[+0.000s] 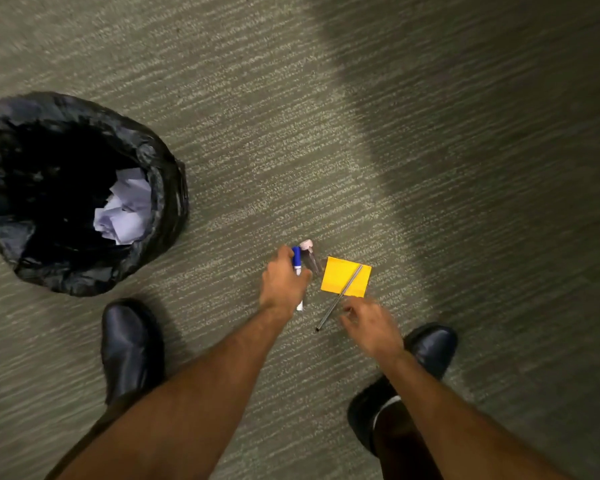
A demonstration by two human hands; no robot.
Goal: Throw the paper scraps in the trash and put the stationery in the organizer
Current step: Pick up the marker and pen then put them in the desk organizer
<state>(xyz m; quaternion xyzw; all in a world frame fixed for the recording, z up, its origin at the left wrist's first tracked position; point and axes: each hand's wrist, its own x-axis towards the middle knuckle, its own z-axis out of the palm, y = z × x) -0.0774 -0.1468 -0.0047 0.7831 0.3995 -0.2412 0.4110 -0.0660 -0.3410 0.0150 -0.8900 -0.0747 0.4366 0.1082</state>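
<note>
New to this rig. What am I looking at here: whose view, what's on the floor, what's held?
One picture, from a wide-angle camera worn on a person's head, looking down at their bare arms and black shoes on carpet. There is no robot. The left hand grips a blue-capped marker; a clear item with a pale cap lies beside it, too blurred to name. The right hand, open, reaches toward a thin metal pen lying across a yellow sticky pad. At left, a black-lined trash bin already holds crumpled white paper. No organizer shows.
</note>
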